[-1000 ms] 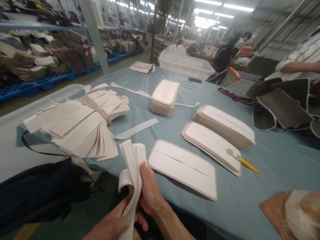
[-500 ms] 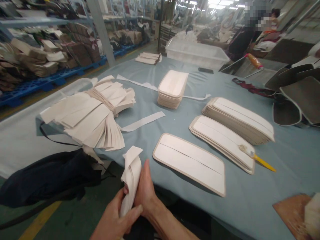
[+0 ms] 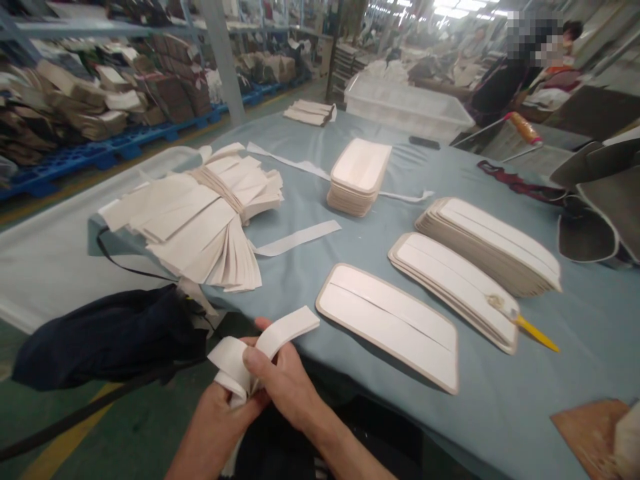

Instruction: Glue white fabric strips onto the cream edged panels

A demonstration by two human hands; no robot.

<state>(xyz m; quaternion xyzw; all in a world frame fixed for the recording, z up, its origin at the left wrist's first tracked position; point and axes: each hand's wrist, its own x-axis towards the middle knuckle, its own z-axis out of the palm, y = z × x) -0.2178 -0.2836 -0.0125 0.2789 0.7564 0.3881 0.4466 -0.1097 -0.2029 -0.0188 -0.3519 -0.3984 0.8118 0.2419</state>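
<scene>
Both hands grip a bundle of cream fabric strips (image 3: 287, 330) just off the near table edge. My left hand (image 3: 225, 413) is wrapped round the lower folded part. My right hand (image 3: 287, 380) pinches the upper part, thumb on top, and the strips bend over to the right. To the right of the hands lies a flat white rectangular panel (image 3: 385, 333) with a beige border and a slit. A fanned bundle of cream strips (image 3: 195, 213), tied round its middle, lies at the table's left.
Stacks of similar panels stand on the blue-grey cloth (image 3: 360, 247): one at the back (image 3: 360, 167), two at the right (image 3: 490, 240). A yellow-handled tool (image 3: 537, 333) rests on the nearer one. A white bin (image 3: 407, 103) and a person (image 3: 500, 80) are behind.
The strips have gone from standing upright and twisted to folded over, one end pointing right. My right hand has turned from flat alongside them to pinching them. The view has shifted slightly.
</scene>
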